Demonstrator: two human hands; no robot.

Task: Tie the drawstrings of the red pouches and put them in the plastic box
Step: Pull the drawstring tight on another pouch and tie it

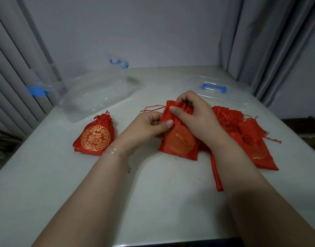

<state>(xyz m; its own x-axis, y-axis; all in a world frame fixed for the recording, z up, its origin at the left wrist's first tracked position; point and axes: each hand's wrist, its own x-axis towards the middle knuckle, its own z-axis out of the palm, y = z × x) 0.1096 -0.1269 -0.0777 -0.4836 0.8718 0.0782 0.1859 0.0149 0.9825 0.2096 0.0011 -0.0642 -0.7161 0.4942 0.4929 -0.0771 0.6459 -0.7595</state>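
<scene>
Both hands work on one red satin pouch with gold round print [178, 138], lying on pale grey table [153, 193] right of clear plastic box with blue latches [92, 93]. Left hand [144, 129] pinches pouch side near mouth; right hand [194, 114] grips gathered mouth – thin red drawstrings [153, 108] stick out toward box. Tied red pouch with gold emblem [95, 137] lies just in front of box. Pile of loose red pouches [249, 138] lies further right of box, behind right wrist. Clear lid with blue handle [217, 90] – also right of box, at far side.
</scene>
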